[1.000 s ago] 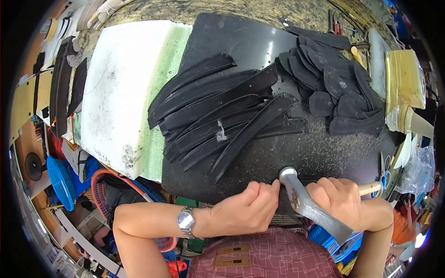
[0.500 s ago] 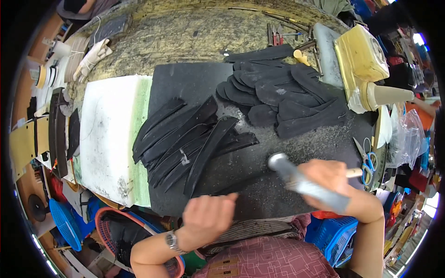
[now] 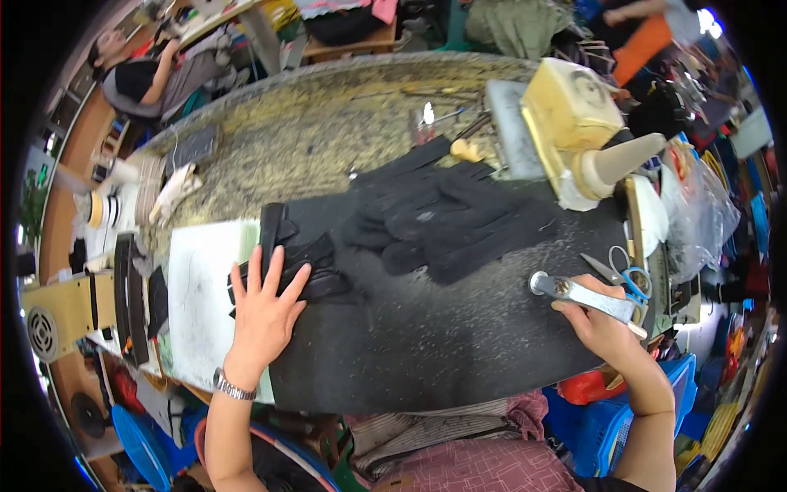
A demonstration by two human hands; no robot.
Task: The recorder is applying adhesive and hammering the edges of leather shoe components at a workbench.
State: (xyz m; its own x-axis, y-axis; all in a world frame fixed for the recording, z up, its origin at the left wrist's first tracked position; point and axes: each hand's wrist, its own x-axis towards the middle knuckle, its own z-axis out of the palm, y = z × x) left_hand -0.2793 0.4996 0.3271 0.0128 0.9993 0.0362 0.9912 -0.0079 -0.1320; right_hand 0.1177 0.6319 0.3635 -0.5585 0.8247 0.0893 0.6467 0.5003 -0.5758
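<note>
My left hand (image 3: 264,316) lies open, fingers spread, over the left pile of dark strips (image 3: 283,228), its fingertips on or just above them. These strips look folded and overlap the edge of a white block (image 3: 197,291). On the right, my right hand (image 3: 602,324) is closed around a hammer (image 3: 584,297) with a shiny metal head and a pale handle end. The hammer hovers over or rests on the black mat (image 3: 434,344); I cannot tell which. A larger, blurred heap of flat black pieces (image 3: 451,217) lies beyond, between my hands.
Blue-handled scissors (image 3: 627,279) lie by my right hand. A yellowish container with a cone-shaped spout (image 3: 574,107) stands at the back right. Pale gloves (image 3: 174,193) are at the back left. Blue basket (image 3: 611,418) is below right. A seated person (image 3: 139,78) is far left.
My left hand has gone from the mat's near edge forward and left onto the strips, its fingers opening out. The hammer has moved right. The view has tilted up.
</note>
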